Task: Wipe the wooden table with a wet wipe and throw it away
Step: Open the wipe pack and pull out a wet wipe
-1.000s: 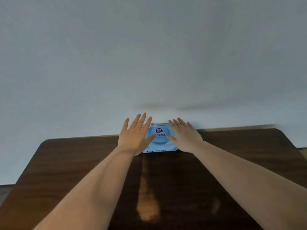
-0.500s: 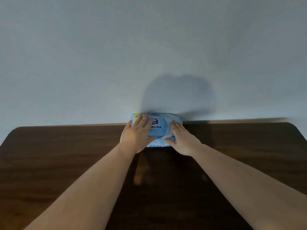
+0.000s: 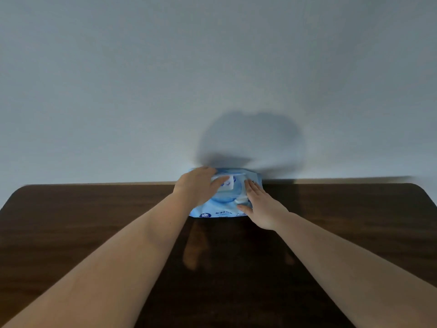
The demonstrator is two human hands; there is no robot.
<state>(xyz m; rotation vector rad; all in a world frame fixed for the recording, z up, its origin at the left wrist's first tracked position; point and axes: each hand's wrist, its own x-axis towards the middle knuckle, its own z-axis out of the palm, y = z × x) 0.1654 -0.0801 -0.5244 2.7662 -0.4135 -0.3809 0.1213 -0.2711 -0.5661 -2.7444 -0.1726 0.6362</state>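
Head view: I am opening the wipe pack (image 3: 221, 204). My left hand (image 3: 196, 188) pinches its white flap (image 3: 224, 183); my right hand (image 3: 261, 207) presses flat, fingers together. Next I must pull one wipe out.

wipe pack (image 3: 220, 207): print blurred, unreadable | left hand (image 3: 197, 188): covers pack's left top | counter (image 3: 71, 221): near edge cut off

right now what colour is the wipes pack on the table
Light blue with a white lid flap, the wipes pack shows best in the head view.
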